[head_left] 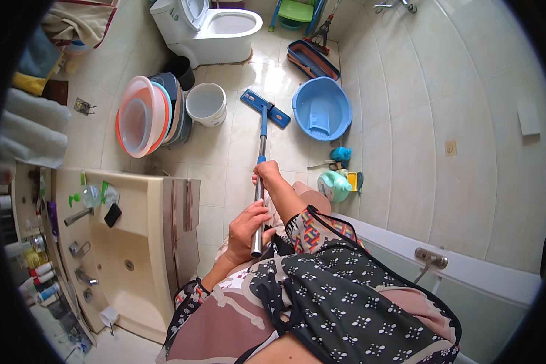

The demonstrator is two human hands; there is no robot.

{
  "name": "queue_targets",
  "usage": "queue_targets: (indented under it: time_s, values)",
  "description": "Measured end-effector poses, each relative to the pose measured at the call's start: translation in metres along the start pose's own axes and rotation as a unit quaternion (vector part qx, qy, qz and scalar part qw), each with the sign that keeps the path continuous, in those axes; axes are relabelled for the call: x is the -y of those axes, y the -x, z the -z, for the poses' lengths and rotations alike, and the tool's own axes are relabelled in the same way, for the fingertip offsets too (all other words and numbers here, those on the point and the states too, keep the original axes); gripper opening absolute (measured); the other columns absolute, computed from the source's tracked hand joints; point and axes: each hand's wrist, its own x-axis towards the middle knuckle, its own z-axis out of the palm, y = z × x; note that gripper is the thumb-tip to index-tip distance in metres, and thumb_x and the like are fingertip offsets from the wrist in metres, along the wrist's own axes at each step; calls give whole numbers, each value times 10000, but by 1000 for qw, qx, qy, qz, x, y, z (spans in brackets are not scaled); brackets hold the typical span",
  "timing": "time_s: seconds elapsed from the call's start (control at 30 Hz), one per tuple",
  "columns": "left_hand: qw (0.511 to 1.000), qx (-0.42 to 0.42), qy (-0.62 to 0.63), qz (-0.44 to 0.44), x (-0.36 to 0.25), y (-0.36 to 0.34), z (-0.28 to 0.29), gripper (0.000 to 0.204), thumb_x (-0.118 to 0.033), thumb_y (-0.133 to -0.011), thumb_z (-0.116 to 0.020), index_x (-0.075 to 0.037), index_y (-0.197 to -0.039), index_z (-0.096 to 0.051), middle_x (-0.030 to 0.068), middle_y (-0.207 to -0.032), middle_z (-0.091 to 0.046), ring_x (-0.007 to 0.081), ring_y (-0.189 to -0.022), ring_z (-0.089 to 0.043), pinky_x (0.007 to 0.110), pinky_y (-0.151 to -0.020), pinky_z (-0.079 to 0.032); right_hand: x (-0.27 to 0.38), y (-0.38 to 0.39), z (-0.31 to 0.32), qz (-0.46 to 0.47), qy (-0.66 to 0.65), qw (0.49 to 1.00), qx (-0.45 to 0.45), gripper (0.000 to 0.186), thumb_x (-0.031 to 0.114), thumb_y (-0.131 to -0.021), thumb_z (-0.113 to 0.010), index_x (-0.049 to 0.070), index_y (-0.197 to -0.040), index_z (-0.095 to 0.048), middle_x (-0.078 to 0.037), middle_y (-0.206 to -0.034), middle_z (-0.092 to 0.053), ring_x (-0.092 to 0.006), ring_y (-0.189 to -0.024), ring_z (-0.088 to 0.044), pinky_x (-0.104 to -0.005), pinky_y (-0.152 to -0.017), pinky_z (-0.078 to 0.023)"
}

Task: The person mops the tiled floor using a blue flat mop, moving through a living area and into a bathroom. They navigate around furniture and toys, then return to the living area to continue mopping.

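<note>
From the head camera, the left hand point(247, 223) was wrapped around the lower, metal end of the mop handle point(260, 182), fingers closed tight on it near the person's lap. The right hand point(267, 174) gripped the same handle a little farther up, where the blue sleeve began, also closed firmly round it. Beyond both grips the handle ran out to the flat blue mop head point(265, 108), which lay flat on the tiled floor point(224, 158), well ahead of the hands.

Judging from this view, the mopping looked under way rather than finished: the head sat mid-floor between the white bucket point(205, 104) and the blue basin point(321, 108), and the tiles beyond it toward the toilet point(206, 27) shone as if wet, while those nearer the grips gave no clear sign either way.

Counted: one mop, two hands on it, one white bucket left of the mop head, one blue basin right of it, and one stack of pink and dark basins point(145, 115) further left, whose number I could not tell. One green bottle point(333, 185) stood just right of the upper grip, and one sink point(124, 242) lay left of the lower grip.
</note>
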Motion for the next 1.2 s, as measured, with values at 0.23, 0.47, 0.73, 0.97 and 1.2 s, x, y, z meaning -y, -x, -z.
queue_targets:
  time_s: [0.23, 0.47, 0.73, 0.97, 1.2]
  values:
    - [985, -111, 102, 80, 67, -114, 33, 232, 65, -750, -640, 33, -977, -613, 219, -1059, -675, 397, -1174, -616, 470, -1024, -468, 118, -84, -67, -104, -8, 990, 99, 52, -50, -859, -542, -47, -906, -518, -160, -763, -574, -285, -581, -623, -482, -540, -585]
    - [966, -156, 125, 162, 114, -270, 26, 104, 45, -870, -542, 31, -965, -582, 253, -1121, -639, 405, -1236, -557, 411, -879, -587, 261, -207, -90, -167, 24, 975, 144, 105, 31, -891, -597, 8, -957, -518, -106, -773, -565, -280, -591, -652, -463, -553, -592]
    - [923, -233, 226, 207, 146, -429, 38, 105, 0, -864, -561, 25, -966, -550, 288, -1163, -620, 413, -1247, -547, 430, -878, -596, 398, -270, -116, -185, 5, 971, 151, 139, 86, -908, -582, 18, -990, -494, -99, -751, -560, -292, -600, -675, -487, -555, -606]
    - [950, -138, 221, 175, 180, -493, 35, 132, 9, -818, -584, 11, -948, -564, 269, -1125, -630, 422, -1239, -548, 435, -866, -601, 442, -316, -113, -195, -157, 963, 100, 168, 111, -870, -542, 16, -987, -470, -140, -636, -523, -287, -571, -612, -430, -496, -545]
    - [976, -86, 193, 45, 160, -574, 43, 196, 71, -762, -564, 9, -941, -514, 258, -1034, -627, 395, -1101, -605, 425, -779, -629, 499, -294, -116, -164, -356, 901, 186, 112, 138, -820, -541, 69, -831, -454, -79, -589, -489, -211, -512, -497, -348, -466, -444]
